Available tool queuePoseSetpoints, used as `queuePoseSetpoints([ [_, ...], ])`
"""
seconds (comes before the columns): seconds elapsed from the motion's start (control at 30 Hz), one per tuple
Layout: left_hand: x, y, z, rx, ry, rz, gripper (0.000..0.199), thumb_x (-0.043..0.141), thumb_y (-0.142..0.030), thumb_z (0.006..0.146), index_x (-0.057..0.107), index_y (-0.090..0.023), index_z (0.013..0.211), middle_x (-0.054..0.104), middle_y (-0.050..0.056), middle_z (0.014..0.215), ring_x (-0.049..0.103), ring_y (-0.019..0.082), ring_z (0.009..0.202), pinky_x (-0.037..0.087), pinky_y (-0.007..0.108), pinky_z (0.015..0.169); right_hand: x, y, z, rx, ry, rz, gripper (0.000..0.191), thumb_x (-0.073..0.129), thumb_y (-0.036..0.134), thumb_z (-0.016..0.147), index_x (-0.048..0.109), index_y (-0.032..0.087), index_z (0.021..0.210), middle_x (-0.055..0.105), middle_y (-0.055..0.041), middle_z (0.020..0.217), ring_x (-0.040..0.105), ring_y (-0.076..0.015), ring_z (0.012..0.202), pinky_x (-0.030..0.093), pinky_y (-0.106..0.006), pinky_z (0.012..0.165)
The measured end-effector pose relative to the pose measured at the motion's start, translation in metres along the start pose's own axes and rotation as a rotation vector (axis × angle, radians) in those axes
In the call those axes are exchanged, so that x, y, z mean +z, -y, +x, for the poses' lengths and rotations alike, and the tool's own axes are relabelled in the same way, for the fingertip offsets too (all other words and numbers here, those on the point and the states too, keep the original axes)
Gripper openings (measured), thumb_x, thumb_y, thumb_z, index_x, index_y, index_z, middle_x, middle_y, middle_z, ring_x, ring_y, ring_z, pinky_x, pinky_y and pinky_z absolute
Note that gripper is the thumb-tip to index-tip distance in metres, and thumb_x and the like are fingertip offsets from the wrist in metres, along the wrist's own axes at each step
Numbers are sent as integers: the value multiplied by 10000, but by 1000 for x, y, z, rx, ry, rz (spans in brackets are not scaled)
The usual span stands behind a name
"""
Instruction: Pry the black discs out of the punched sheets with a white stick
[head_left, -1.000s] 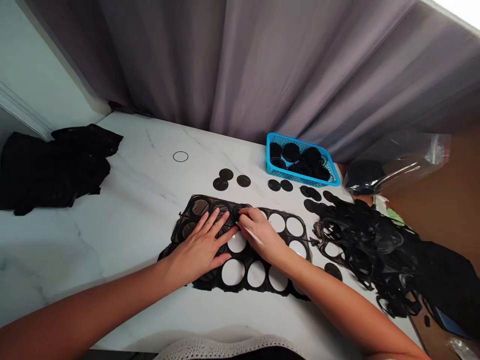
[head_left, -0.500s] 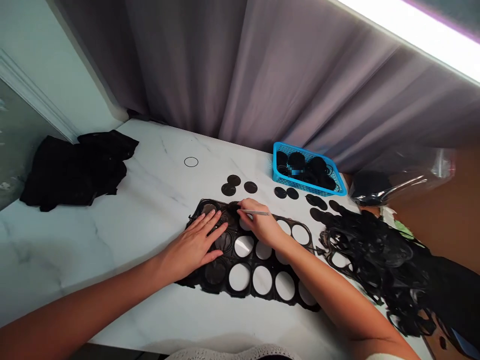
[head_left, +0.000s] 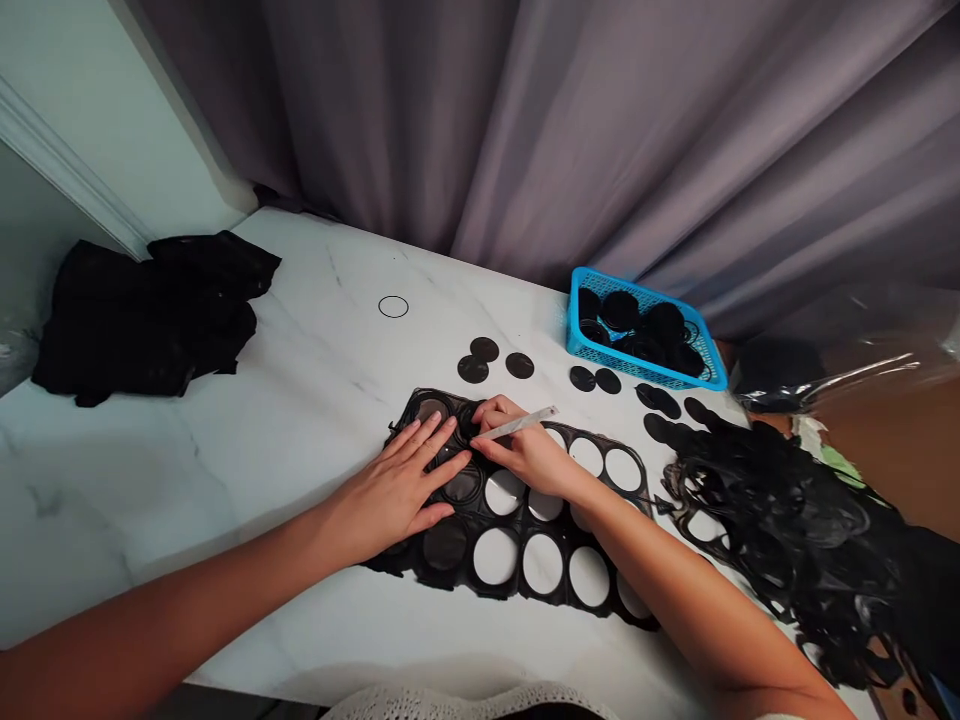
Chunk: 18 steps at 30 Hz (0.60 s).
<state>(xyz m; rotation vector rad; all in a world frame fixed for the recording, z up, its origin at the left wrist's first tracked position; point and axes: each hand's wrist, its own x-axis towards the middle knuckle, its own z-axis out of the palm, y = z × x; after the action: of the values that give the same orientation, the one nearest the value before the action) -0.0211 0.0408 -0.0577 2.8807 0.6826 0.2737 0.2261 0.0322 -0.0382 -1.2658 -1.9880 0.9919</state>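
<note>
A black sheet [head_left: 508,577] with rows of round openings lies on the white marbled table; white shows through most openings, while those at its left end are filled dark. My left hand [head_left: 397,490] rests flat on the sheet's left end, fingers spread. Closed round a thin, pale, flat tool [head_left: 517,424], my right hand [head_left: 525,450] presses at the sheet's upper left part, just right of my left fingertips. The tool's lower tip is hidden by the fingers. Loose black discs [head_left: 519,365] lie beyond the sheet.
A blue basket [head_left: 646,377] holding black round pieces stands at the back right. Tangled black scraps [head_left: 780,510] heap up at the right, near a clear plastic bag [head_left: 847,350]. Black fabric [head_left: 142,320] lies at the far left. A thin ring [head_left: 393,307] lies on the table [head_left: 315,400].
The pale tool in my right hand has tilted, its free end now pointing up and right. My left hand stays on the sheet. The whole view has shifted slightly.
</note>
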Motion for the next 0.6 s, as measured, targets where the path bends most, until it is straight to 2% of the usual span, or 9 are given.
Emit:
queuePoseSetpoints([
  [0.17, 0, 0, -1, 1, -24, -19, 589, 492, -503, 1004, 367, -251, 1521, 192, 102, 1642, 194, 321, 1505, 256, 485, 1198, 8, 7, -4, -30, -14, -94, 148, 551, 189, 955, 540, 207, 808, 539, -69, 1024, 536, -201, 986, 473, -350, 869],
  [0.27, 2, 0, -1, -1, -20, -8, 589, 534, -482, 987, 401, -227, 1500, 198, 122, 1638, 185, 338, 1504, 258, 492, 1197, 21, 13, -8, -60, -60, -282, 123, 491, 153, 962, 531, 209, 860, 555, -108, 1095, 523, -231, 997, 465, -387, 879],
  [0.33, 4, -1, -2, -7, -19, -1, 591, 566, -464, 971, 416, -222, 1489, 204, 128, 1636, 175, 352, 1504, 260, 506, 1195, 22, 9, -9, -79, -90, -402, 132, 457, 130, 955, 518, 215, 875, 576, -121, 1090, 518, -248, 975, 457, -401, 859],
  [0.4, 5, -1, -2, -16, -17, 5, 606, 593, -454, 957, 413, -233, 1492, 217, 125, 1633, 166, 368, 1502, 260, 528, 1190, 9, -1, -9, -45, -204, -474, 161, 425, 126, 951, 482, 224, 836, 583, -98, 945, 513, -241, 864, 448, -380, 778],
  [0.47, 5, -2, -2, -19, -24, 8, 612, 592, -455, 959, 400, -250, 1502, 236, 116, 1629, 170, 379, 1499, 266, 547, 1182, -15, -15, -6, 42, -426, -522, 197, 399, 143, 951, 424, 236, 779, 514, -46, 774, 469, -217, 729, 411, -347, 686],
  [0.53, 2, -1, -3, -3, -35, 5, 602, 565, -467, 973, 389, -258, 1509, 251, 108, 1626, 184, 377, 1496, 291, 544, 1171, -37, -23, 0, 98, -609, -551, 204, 414, 185, 952, 387, 243, 758, 455, -8, 714, 422, -193, 661, 371, -323, 642],
  [0.6, -2, -1, -5, 0, -42, 18, 593, 533, -488, 985, 393, -241, 1506, 264, 113, 1621, 205, 372, 1493, 330, 530, 1154, -45, -21, 9, 81, -627, -529, 207, 440, 216, 948, 375, 243, 753, 445, 6, 705, 404, -176, 635, 351, -307, 624],
])
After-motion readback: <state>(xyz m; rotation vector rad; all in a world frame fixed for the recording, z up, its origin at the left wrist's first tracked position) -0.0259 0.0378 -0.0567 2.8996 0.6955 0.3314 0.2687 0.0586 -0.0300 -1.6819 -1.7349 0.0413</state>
